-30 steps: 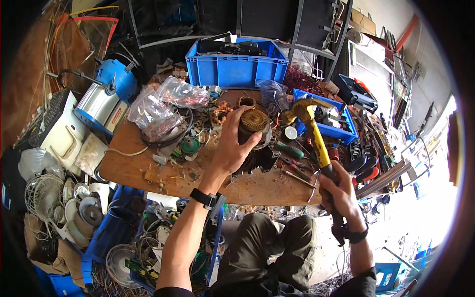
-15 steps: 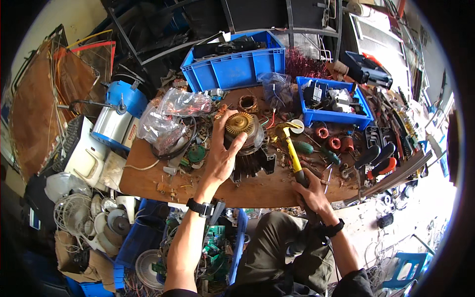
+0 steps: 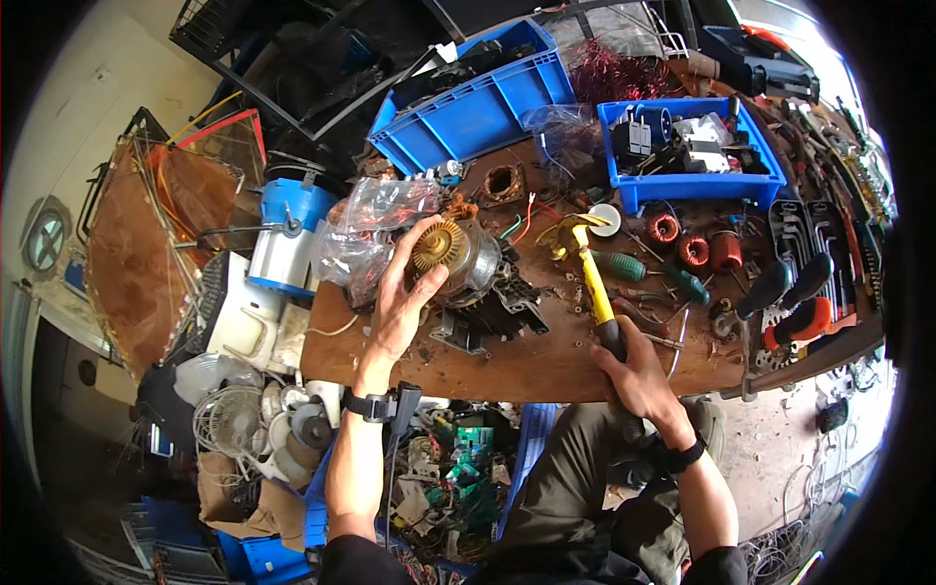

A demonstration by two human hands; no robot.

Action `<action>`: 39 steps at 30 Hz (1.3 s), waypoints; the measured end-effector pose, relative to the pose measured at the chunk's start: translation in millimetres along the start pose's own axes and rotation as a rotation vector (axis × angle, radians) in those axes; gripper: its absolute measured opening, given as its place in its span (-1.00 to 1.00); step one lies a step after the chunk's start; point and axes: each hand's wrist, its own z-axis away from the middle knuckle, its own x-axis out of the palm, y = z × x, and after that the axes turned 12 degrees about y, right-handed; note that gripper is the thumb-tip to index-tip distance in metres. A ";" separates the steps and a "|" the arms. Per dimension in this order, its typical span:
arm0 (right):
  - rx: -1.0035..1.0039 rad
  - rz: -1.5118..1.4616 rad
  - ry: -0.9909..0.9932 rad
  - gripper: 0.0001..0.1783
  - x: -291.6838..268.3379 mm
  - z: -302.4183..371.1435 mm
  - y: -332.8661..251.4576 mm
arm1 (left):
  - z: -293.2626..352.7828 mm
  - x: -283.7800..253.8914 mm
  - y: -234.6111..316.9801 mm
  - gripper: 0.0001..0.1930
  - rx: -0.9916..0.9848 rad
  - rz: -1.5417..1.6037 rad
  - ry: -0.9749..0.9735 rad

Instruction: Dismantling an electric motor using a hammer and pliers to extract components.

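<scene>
My left hand (image 3: 402, 297) grips a round motor part (image 3: 456, 255) with a brass-coloured finned end, resting on the wooden workbench (image 3: 546, 366). The part leans on a black metal housing (image 3: 497, 312). My right hand (image 3: 634, 366) holds the black grip of a yellow-handled claw hammer (image 3: 583, 265). The hammer's head lies just right of the motor part, close to it but apart.
Two blue crates (image 3: 478, 107) (image 3: 697, 161) stand at the back of the bench. Copper coils (image 3: 692, 244), green screwdrivers (image 3: 624, 265) and pliers (image 3: 790, 292) lie to the right. A crumpled plastic bag (image 3: 370, 229) sits left; fans and scrap (image 3: 253, 419) fill the floor.
The hammer has swung down from a raised angle, its head now low on the bench beside the motor part. My left hand stays on the part.
</scene>
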 end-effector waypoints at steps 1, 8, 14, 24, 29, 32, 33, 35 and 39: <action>0.093 -0.059 -0.026 -0.59 -3.8 1.4 -5.3 | -1.7 -0.8 -0.4 -0.30 0.007 0.033 -0.015; -0.009 -0.045 -0.015 -0.61 -3.4 -3.6 11.1 | -0.6 1.4 -1.9 -0.27 -0.048 0.080 0.038; -0.035 -0.066 -0.044 -0.68 -3.3 -4.6 18.2 | 2.3 5.1 -0.4 -0.23 -0.050 0.058 0.070; 0.047 -0.149 -0.046 -0.67 -5.1 -4.4 16.8 | 6.8 10.8 -2.9 -0.21 -0.132 0.143 0.101; 0.007 -0.121 -0.026 -0.68 -6.9 -3.9 7.8 | 8.6 27.2 2.5 -0.21 -0.085 0.065 0.206; -0.019 -0.101 -0.012 -0.68 -7.9 -4.2 6.3 | 10.8 28.3 1.9 -0.20 -0.103 0.055 0.201; -0.011 -0.115 -0.015 -0.68 -8.4 -4.4 5.9 | 13.1 30.9 -0.6 -0.18 -0.111 0.094 0.214; 0.018 -0.120 -0.035 -0.68 -9.9 -5.0 3.4 | 14.9 33.3 -0.8 -0.17 -0.120 0.130 0.229; 0.023 -0.123 -0.045 -0.66 -9.7 -4.4 3.0 | 16.2 30.9 4.2 -0.16 -0.148 0.137 0.205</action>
